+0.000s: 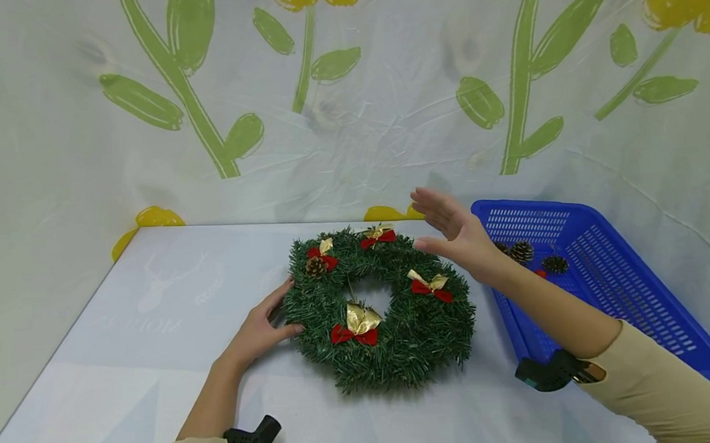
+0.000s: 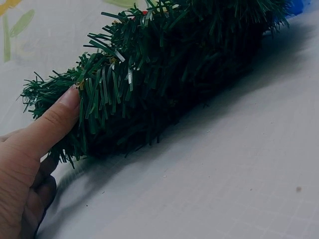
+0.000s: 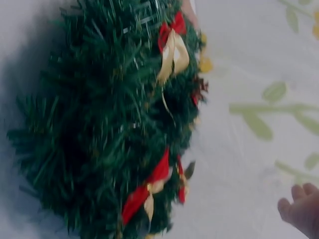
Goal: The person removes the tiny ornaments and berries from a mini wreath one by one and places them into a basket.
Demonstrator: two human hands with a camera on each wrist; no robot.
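A green Christmas wreath (image 1: 407,356) lies on the white table, decorated with several red-and-gold bows, one of them at its front (image 1: 360,323). A small pine cone (image 1: 316,267) sits by the upper left bow. My left hand (image 1: 255,330) holds the wreath's left edge; in the left wrist view the thumb (image 2: 60,114) presses its side and the other fingers curl low beside it, partly hidden. Raised above the wreath's right rear, my right hand (image 1: 458,236) has its fingers extended and thumb apart, holding nothing. Blurred bows (image 3: 149,186) show in the right wrist view.
To the right stands a blue plastic basket (image 1: 641,280) with several pine cones (image 1: 521,251) and a bit of red inside. The right forearm reaches over its near left side. Behind the table (image 1: 136,306) hangs a white cloth (image 1: 385,99) printed with flowers.
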